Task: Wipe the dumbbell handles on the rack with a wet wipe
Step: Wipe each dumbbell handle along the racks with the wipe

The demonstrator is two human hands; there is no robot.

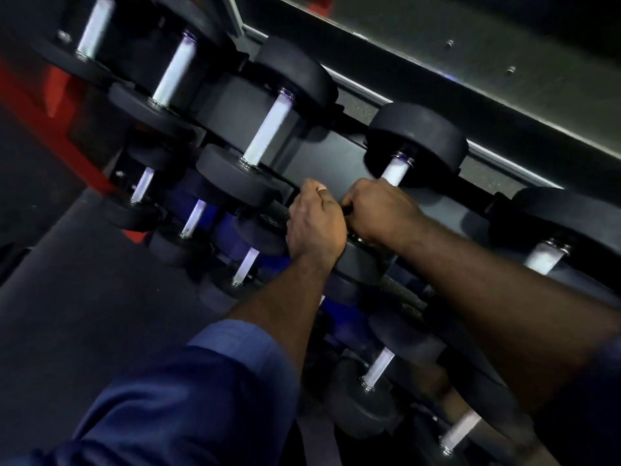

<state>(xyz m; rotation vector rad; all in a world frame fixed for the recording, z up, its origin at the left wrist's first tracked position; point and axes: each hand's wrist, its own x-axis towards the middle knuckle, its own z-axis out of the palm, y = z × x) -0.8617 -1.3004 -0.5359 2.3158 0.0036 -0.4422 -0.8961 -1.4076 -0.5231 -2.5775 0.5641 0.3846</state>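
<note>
Gripping: right hand (379,210) curled round pale knurled steel dumbbell handle (398,171), centre of black metal rack (329,156), far tier. Left hand (316,227) fisted alongside, contents untellable. Wet wipe unseen. Risk: tugging may roll the weight off.

A gym: rows of black dumbbells (416,136) with metal handles (265,129) sit on a tiered rack (336,159) above dark flooring (84,297).

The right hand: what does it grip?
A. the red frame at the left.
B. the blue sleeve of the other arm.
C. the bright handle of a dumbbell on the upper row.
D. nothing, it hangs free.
C: the right hand is curled round the bright handle, which runs into it just below the dumbbell's black head on the upper row.
</note>
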